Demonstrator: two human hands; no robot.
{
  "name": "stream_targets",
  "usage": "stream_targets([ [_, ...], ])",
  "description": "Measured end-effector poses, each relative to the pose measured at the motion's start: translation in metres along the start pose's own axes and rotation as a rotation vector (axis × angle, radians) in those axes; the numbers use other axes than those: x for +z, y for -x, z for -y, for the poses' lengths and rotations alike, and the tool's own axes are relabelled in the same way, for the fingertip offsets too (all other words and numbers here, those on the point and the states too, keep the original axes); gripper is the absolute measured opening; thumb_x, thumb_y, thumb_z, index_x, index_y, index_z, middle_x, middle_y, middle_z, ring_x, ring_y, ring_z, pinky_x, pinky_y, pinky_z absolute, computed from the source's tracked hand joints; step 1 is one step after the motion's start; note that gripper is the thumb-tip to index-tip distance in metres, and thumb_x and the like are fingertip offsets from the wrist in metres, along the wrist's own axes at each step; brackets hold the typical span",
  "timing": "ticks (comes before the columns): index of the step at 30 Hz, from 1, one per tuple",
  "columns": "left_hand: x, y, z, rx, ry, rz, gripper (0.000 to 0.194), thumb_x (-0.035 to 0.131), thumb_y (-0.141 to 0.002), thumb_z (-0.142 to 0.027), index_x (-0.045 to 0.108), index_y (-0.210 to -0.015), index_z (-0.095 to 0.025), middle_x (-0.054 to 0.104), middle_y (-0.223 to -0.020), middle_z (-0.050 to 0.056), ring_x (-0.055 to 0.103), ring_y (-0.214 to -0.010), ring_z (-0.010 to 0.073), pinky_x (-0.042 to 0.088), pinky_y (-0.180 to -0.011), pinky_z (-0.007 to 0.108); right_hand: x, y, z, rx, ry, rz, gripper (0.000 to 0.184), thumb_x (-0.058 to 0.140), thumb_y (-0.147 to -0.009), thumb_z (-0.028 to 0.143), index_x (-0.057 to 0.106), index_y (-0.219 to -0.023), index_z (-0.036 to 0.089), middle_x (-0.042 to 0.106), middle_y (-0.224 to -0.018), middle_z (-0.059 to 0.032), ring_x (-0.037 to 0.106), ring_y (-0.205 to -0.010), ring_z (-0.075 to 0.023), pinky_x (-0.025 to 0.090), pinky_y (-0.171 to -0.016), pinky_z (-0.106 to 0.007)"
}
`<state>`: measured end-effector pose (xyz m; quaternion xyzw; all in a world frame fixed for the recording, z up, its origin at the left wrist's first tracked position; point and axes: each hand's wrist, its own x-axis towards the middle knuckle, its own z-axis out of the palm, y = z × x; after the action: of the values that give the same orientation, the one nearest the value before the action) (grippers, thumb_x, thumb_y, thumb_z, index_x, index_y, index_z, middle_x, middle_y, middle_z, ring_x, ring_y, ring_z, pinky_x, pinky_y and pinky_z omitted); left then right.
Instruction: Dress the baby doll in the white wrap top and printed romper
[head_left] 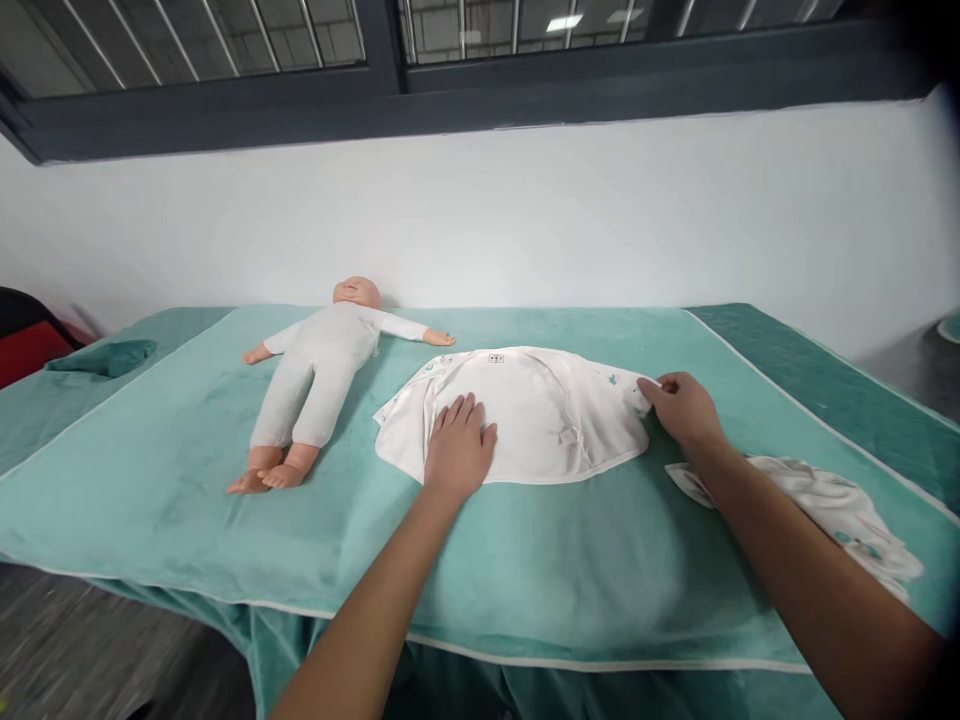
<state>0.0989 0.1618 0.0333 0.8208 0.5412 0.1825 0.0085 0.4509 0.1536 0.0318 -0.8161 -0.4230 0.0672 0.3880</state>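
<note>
A white baby shirt (540,410) lies spread flat on the teal towel (225,520) that covers the table. My left hand (457,445) rests flat on the shirt's left part, fingers stretched out. My right hand (682,405) pinches the shirt's right edge between thumb and fingers. A baby doll (319,375) in a white bodysuit lies on its back to the left of the shirt, head toward the wall.
A second crumpled white garment (840,510) lies under my right forearm near the table's right side. A folded dark teal cloth (105,357) sits at the far left. A white wall runs behind the table, with a dark window frame above.
</note>
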Motion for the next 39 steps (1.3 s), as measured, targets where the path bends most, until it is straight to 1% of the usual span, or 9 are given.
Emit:
stream_targets([
  [8,0.0,0.0,0.001,-0.005,0.017,-0.015,0.044,0.039,-0.101,-0.037,0.056,-0.137,-0.018,0.047,-0.156,0.007,0.039,-0.147,0.0249,0.031,-0.122,0.046,0.015,-0.031,0.004,0.057,-0.293,-0.253,0.027,0.066,-0.068,0.033,0.058,-0.091,0.021,0.068,-0.101,-0.0098,0.062,-0.082,-0.0226,0.048,-0.077,-0.037],
  [11,0.001,0.0,0.001,0.002,0.024,-0.019,0.044,0.04,-0.101,-0.038,0.057,-0.136,-0.018,0.048,-0.156,0.008,0.039,-0.147,0.0247,0.031,-0.122,0.046,0.022,-0.022,0.002,0.058,-0.307,-0.207,0.034,0.065,-0.072,0.036,0.059,-0.101,0.02,0.069,-0.112,-0.0128,0.064,-0.083,-0.0224,0.05,-0.078,-0.038],
  [17,0.0,0.0,0.0,-0.004,0.03,-0.016,0.043,0.04,-0.101,-0.038,0.057,-0.135,-0.018,0.048,-0.156,0.007,0.039,-0.147,0.0244,0.031,-0.122,0.046,0.022,-0.012,0.005,-0.09,-0.147,-0.064,0.035,0.064,-0.073,0.03,0.063,-0.107,0.021,0.072,-0.11,-0.0074,0.063,-0.094,-0.0243,0.047,-0.091,-0.04],
  [21,0.0,0.0,0.001,0.002,0.035,-0.015,0.042,0.039,-0.102,-0.037,0.057,-0.135,-0.019,0.047,-0.156,0.007,0.039,-0.148,0.024,0.031,-0.122,0.046,0.021,-0.023,0.008,-0.127,-0.12,-0.112,0.032,0.05,-0.078,0.022,0.066,-0.106,0.02,0.07,-0.111,-0.0089,0.061,-0.099,-0.0239,0.043,-0.096,-0.041],
  [25,-0.001,0.0,0.001,0.013,0.051,-0.048,0.038,0.043,-0.101,-0.035,0.06,-0.131,-0.019,0.051,-0.153,0.008,0.041,-0.145,0.0254,0.032,-0.121,0.047,0.024,-0.028,0.005,-0.102,-0.064,-0.114,0.034,0.052,-0.08,0.032,0.065,-0.108,0.018,0.068,-0.108,-0.0123,0.059,-0.095,-0.0267,0.044,-0.092,-0.044],
  [29,-0.007,0.009,-0.003,0.205,0.115,-0.137,0.03,0.045,-0.101,-0.033,0.064,-0.12,-0.019,0.067,-0.129,0.009,0.055,-0.126,0.0244,0.042,-0.107,0.044,0.025,-0.019,0.003,-0.106,0.016,-0.133,0.035,0.055,-0.082,0.038,0.064,-0.108,0.016,0.065,-0.115,-0.017,0.059,-0.099,-0.0303,0.045,-0.092,-0.047],
  [34,-0.015,0.023,-0.015,0.608,0.156,-0.04,0.029,0.052,-0.099,-0.04,0.065,-0.112,-0.018,0.069,-0.104,0.008,0.059,-0.097,0.0217,0.044,-0.081,0.039,0.015,0.011,0.016,-0.456,0.032,-0.271,0.021,0.054,-0.088,0.034,0.063,-0.099,0.019,0.065,-0.107,-0.0139,0.058,-0.104,-0.0292,0.044,-0.096,-0.046],
  [36,-0.016,0.025,-0.017,0.653,0.158,0.004,0.031,0.055,-0.097,-0.043,0.064,-0.114,-0.019,0.067,-0.105,0.007,0.057,-0.094,0.0211,0.043,-0.079,0.038,0.01,0.037,0.021,-0.626,-0.017,-0.179,0.016,0.054,-0.093,0.034,0.061,-0.094,0.021,0.066,-0.097,-0.0095,0.059,-0.1,-0.0263,0.045,-0.095,-0.042],
  [39,-0.015,0.025,-0.018,0.64,0.121,0.014,0.026,0.053,-0.098,-0.039,0.065,-0.111,-0.02,0.065,-0.102,0.007,0.056,-0.093,0.0206,0.041,-0.078,0.037,0.001,0.087,0.024,-0.798,-0.038,0.124,0.016,0.055,-0.097,0.037,0.061,-0.098,0.022,0.067,-0.097,-0.0062,0.061,-0.095,-0.0225,0.047,-0.086,-0.037],
])
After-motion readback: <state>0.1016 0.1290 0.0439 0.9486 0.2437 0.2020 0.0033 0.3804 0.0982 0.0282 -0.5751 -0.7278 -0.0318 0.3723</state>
